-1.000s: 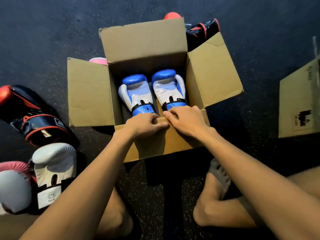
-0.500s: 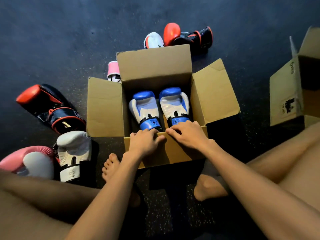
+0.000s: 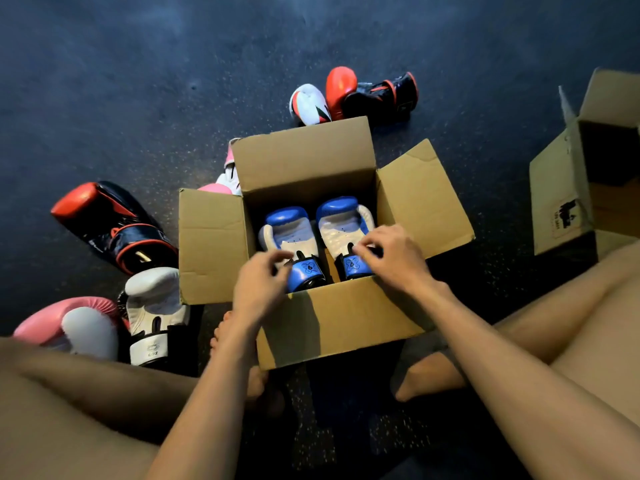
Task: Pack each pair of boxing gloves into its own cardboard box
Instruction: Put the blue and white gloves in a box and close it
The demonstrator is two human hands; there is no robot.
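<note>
An open cardboard box (image 3: 346,323) stands on the dark floor between my legs, its flaps spread outward. Inside it, two blue-and-white boxing gloves lie side by side, cuffs toward me: the left glove (image 3: 287,230) and the right glove (image 3: 341,223). My left hand (image 3: 259,285) hovers over the box's near edge, fingers curled and apart, fingertips at the left glove's cuff. My right hand (image 3: 391,258) reaches in from the right, its fingertips touching the right glove's cuff strap. Neither hand clearly grips anything.
Left of the box lie a red-and-black glove (image 3: 110,226), a white glove (image 3: 152,306) and a pink glove (image 3: 69,323). A pink-and-white glove (image 3: 228,174) peeks out behind the box. Farther back sit a white glove (image 3: 308,103) and a red-and-black glove (image 3: 374,95). A second open box (image 3: 561,195) stands at right.
Both hands have let go of the box's near flap and moved forward into the box, onto the cuffs of the blue gloves. The camera has pulled back and tilted up.
</note>
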